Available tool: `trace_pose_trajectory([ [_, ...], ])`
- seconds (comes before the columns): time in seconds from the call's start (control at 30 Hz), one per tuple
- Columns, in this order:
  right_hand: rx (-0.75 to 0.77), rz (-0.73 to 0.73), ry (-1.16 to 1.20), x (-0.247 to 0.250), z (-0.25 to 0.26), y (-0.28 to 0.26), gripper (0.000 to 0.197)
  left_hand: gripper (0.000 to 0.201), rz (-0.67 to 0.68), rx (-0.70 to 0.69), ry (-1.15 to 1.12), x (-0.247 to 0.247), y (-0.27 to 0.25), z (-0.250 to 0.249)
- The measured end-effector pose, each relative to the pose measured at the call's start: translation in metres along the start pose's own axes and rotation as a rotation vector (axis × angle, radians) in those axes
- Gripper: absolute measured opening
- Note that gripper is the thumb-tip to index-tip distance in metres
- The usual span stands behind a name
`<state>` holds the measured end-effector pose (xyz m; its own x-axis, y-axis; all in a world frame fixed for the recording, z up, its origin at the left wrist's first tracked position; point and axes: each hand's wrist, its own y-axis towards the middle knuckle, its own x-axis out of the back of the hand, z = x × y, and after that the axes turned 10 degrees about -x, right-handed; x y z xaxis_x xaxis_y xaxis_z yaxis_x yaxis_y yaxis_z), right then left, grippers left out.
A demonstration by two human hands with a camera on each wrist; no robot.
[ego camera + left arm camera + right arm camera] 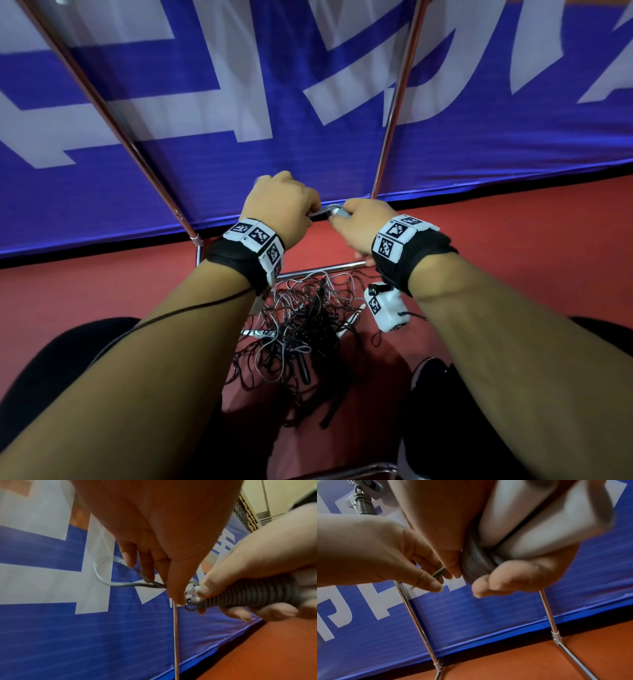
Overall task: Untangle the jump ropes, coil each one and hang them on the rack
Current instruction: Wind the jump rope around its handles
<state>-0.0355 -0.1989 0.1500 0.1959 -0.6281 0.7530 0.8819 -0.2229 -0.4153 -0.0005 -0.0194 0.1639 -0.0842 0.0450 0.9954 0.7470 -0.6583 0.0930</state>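
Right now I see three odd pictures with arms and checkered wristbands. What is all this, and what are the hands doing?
No machine here: a person wears three cameras. The wide picture comes from the head, the two close ones from the wrists; the checkered bands are markers. The right hand grips a jump rope already wound into a tight grey coil. The left hand pinches that rope's loose cord end beside it. On the red floor below lies a tangled pile of ropes. The chrome rack stands before a blue banner.
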Motion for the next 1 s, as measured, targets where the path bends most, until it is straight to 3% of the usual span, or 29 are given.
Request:
trace_pose_trajectory([
  [0.17,0.044,-0.084,-0.123,-0.001,0.001,0.004,0.035,0.025,0.088,0.227,-0.182,-0.014,0.000,-0.001],
  [0.3,0.023,-0.118,-0.113,0.001,0.001,0.004,0.035,0.034,-0.006,0.335,-0.531,-0.019,-0.007,-0.006],
  [0.5,-0.008,-0.101,-0.062,0.010,0.001,0.002,0.031,0.037,-0.133,0.332,-0.927,0.006,-0.006,-0.020],
  [0.6,-0.033,-0.082,-0.004,0.012,0.002,0.001,0.032,0.024,-0.054,0.328,-1.193,0.010,-0.007,-0.019],
  [0.7,-0.029,-0.086,0.016,0.013,0.002,0.001,0.034,0.014,0.009,0.298,-1.137,0.014,-0.010,-0.012],
  [0.8,-0.016,-0.128,0.057,0.012,0.005,0.000,0.032,0.008,-0.020,0.343,-1.187,0.016,-0.012,-0.004],
  [1.0,-0.004,-0.127,0.184,0.013,0.013,-0.005,0.026,0.027,-0.106,0.309,-1.437,0.020,-0.012,-0.002],
])
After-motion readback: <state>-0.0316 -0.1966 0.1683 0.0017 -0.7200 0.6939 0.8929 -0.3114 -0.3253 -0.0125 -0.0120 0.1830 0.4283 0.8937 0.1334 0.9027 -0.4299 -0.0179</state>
